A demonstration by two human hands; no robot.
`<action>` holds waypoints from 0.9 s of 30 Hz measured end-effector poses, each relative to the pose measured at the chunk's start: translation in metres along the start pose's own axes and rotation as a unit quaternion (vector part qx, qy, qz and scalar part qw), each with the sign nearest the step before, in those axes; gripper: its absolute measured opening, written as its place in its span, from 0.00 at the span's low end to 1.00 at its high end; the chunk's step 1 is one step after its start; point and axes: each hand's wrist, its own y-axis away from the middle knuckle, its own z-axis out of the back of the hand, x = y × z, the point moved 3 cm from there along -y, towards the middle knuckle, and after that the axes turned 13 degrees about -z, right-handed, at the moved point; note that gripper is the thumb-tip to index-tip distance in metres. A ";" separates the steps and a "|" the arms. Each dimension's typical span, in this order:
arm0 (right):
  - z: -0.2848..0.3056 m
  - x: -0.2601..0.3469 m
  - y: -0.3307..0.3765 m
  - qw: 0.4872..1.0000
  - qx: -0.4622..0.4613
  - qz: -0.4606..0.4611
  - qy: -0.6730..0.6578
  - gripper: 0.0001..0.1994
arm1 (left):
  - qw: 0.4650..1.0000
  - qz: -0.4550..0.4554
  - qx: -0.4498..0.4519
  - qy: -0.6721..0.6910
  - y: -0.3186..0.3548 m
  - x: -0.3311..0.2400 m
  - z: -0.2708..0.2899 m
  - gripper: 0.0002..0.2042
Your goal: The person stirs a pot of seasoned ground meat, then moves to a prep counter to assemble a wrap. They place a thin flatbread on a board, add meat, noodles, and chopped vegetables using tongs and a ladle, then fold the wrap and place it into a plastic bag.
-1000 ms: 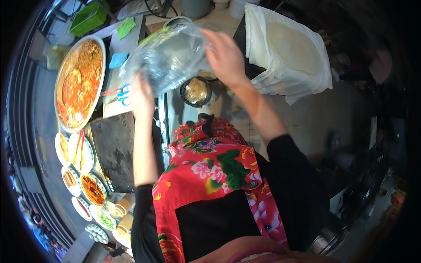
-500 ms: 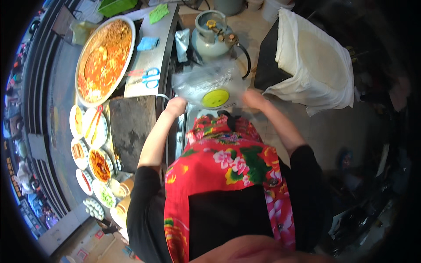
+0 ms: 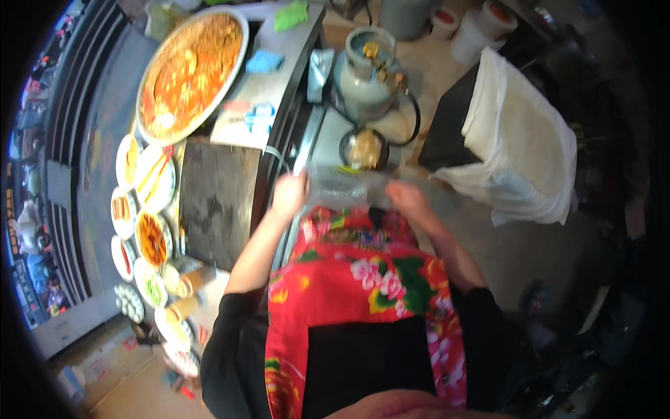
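Note:
Both of my hands are closed on a clear plastic bag (image 3: 343,187) stretched between them in front of my red floral apron (image 3: 363,293). My left hand (image 3: 290,193) grips one side of it, close to the counter edge. At the opposite side is my right hand (image 3: 407,197), its fingers pressed together and a little blurred. A patch of yellow-green print shows along the bag's far edge. Just beyond the bag sits a dark round bowl (image 3: 365,148) with something pale brown in it.
A dark flat griddle plate (image 3: 218,202) lies left of my left hand. Beyond it stands a large oval tray (image 3: 142,119) of red saucy food. Several small dishes line the far-left counter. Ahead is a gas cylinder (image 3: 364,94); at right, a cloth-covered box (image 3: 516,133).
The bag, earlier spread up with its round yellow print facing me, now lies lower and flatter. The bowl behind it has come into sight. My view has shifted.

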 end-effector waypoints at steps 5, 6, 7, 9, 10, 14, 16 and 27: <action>0.060 0.048 -0.019 0.987 -0.093 0.016 0.131 0.17 | 0.977 -0.103 -0.183 -0.028 -0.015 -0.049 0.070 0.10; 0.071 0.070 -0.015 0.971 -0.146 0.078 0.172 0.22 | 0.965 -0.162 -0.204 -0.034 -0.014 -0.068 0.085 0.11; 0.072 0.094 -0.017 0.977 -0.108 0.126 0.133 0.30 | 0.971 -0.170 -0.167 0.014 -0.010 -0.088 0.090 0.13; 0.057 0.134 -0.019 0.957 -0.060 0.278 0.051 0.43 | 0.926 -0.306 -0.223 0.009 -0.002 -0.131 0.098 0.14; 0.045 0.144 -0.026 0.954 -0.049 0.295 0.032 0.36 | 0.915 -0.316 -0.227 0.109 -0.002 -0.145 0.099 0.04; 0.022 0.121 -0.091 0.951 0.001 0.110 -0.288 0.15 | 0.922 -0.260 -0.014 0.285 0.015 -0.158 0.093 0.03; 0.011 0.098 -0.115 0.832 0.079 -0.049 -0.547 0.12 | 0.910 -0.146 0.021 0.387 0.032 -0.151 0.092 0.05; -0.060 0.142 -0.094 0.664 0.237 -0.205 -0.679 0.25 | 0.918 0.255 -0.274 0.129 0.157 -0.182 0.082 0.17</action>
